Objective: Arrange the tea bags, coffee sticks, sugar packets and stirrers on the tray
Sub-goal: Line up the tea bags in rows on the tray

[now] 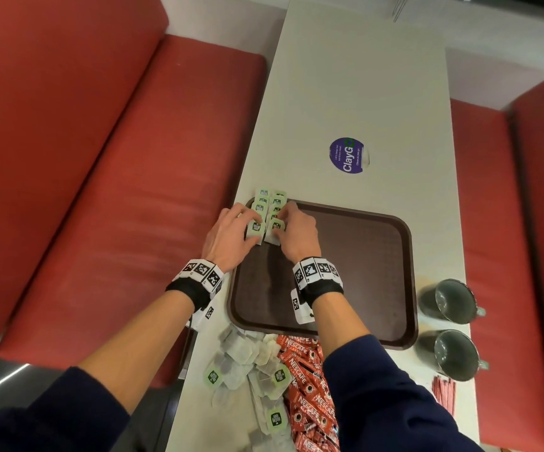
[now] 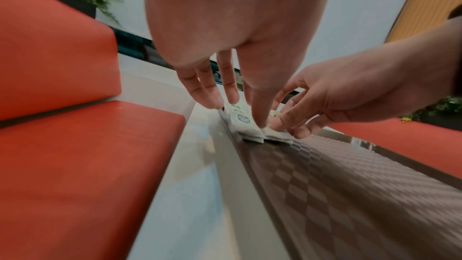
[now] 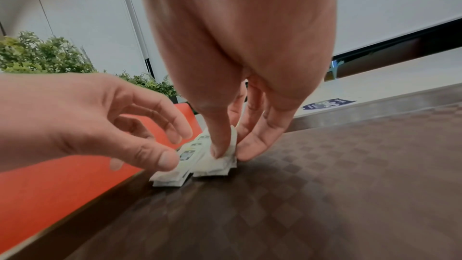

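Two short rows of green-tagged tea bags lie overlapped in the far left corner of the brown tray. My left hand rests on the left row. Its fingers reach down the outer side and its thumb touches the nearest bag. My right hand is on the right row. Its thumb and fingers pinch the nearest tea bag, which curls up against the thumb. The left hand hovers over its row with only the thumb tip touching.
Loose tea bags and red Nescafé coffee sticks are heaped on the white table near me. Thin red sticks and two metal cups stand right of the tray. Red bench seats flank the table.
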Available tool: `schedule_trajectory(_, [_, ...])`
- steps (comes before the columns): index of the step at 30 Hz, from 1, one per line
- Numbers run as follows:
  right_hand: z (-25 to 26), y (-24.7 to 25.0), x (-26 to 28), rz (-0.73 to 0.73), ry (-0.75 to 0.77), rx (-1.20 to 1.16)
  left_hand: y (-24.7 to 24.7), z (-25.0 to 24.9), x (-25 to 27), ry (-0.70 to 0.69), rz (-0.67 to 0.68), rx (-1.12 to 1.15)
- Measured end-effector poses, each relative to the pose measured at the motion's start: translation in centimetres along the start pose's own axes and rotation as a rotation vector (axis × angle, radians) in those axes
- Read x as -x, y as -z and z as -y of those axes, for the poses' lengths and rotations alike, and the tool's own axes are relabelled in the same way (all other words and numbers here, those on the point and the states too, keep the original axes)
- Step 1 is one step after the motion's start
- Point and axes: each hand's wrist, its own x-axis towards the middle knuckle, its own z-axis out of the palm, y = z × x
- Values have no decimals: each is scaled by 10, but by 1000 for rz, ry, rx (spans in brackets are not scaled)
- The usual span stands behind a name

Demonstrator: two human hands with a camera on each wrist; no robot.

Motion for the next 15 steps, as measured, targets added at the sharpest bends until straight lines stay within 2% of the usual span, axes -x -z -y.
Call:
schedule_trajectory(5, [-1, -2, 6, -89, -25, -78, -4, 1, 1, 9, 24, -45])
schedule_trajectory(15, [1, -13, 13, -72, -31, -48, -4, 1, 1, 27, 16, -45])
